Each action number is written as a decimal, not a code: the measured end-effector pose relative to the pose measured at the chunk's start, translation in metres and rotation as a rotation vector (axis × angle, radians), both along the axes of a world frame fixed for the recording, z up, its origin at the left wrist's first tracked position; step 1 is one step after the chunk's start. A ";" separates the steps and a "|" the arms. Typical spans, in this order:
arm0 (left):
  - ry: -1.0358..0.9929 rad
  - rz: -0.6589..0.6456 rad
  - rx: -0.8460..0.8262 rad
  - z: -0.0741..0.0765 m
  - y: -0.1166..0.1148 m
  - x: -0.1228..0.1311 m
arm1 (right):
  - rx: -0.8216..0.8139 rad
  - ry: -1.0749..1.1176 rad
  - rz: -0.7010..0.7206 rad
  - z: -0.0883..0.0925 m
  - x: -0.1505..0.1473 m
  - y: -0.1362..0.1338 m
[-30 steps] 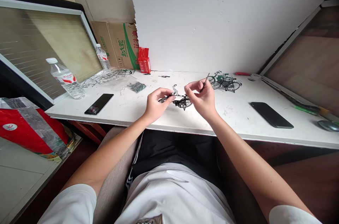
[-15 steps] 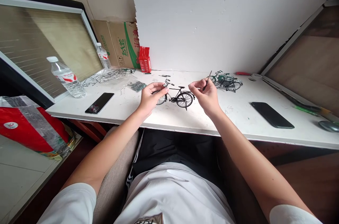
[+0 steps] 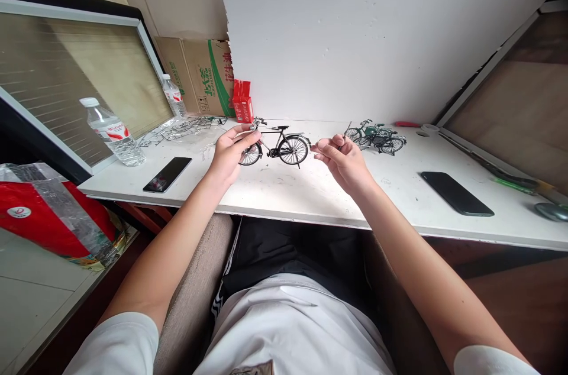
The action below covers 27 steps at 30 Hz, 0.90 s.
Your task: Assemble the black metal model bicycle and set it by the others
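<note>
Between finger and thumb at its front end, my left hand (image 3: 231, 153) grips a black model bicycle (image 3: 290, 149). The bicycle is upright, its handlebar to the left and its rear wheel to the right. My right hand (image 3: 341, 157) is just right of the rear wheel, apart from it, with fingers curled round a thin dark tool (image 3: 347, 131). Whether its thumb and fingertip pinch anything small cannot be made out. Behind my right hand, more model bicycles (image 3: 377, 137), green and black, stand on the white table (image 3: 284, 200).
A phone (image 3: 167, 174) and bottles (image 3: 116, 133) are at the left; another phone (image 3: 457, 193) lies at the right. Small part frames (image 3: 181, 129), a cardboard box (image 3: 199, 76) and a red box (image 3: 242, 102) are at the back left. A mouse (image 3: 551, 211) sits far right.
My left hand has carried the bicycle left and slightly up, widening the gap to my right hand. My right hand has turned a little, still with the thin tool.
</note>
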<state>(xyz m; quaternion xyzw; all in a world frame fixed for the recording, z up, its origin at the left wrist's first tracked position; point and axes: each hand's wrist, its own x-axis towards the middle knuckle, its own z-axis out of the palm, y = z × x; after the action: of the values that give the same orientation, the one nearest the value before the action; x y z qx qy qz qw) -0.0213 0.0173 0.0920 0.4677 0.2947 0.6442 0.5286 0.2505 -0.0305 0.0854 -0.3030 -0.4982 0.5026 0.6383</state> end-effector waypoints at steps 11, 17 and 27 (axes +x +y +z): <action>0.011 -0.008 -0.002 0.002 -0.005 0.002 | 0.005 0.030 0.023 -0.001 -0.002 -0.001; 0.005 -0.024 -0.027 0.001 -0.003 0.001 | -0.004 0.063 0.077 -0.003 -0.002 0.000; 0.014 -0.043 -0.046 -0.001 -0.001 0.000 | -0.029 0.049 0.068 -0.005 -0.003 0.002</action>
<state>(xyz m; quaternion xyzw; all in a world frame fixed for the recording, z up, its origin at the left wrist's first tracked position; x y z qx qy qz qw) -0.0216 0.0167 0.0914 0.4663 0.3030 0.6226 0.5506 0.2479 -0.0285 0.0799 -0.2826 -0.4851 0.5382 0.6286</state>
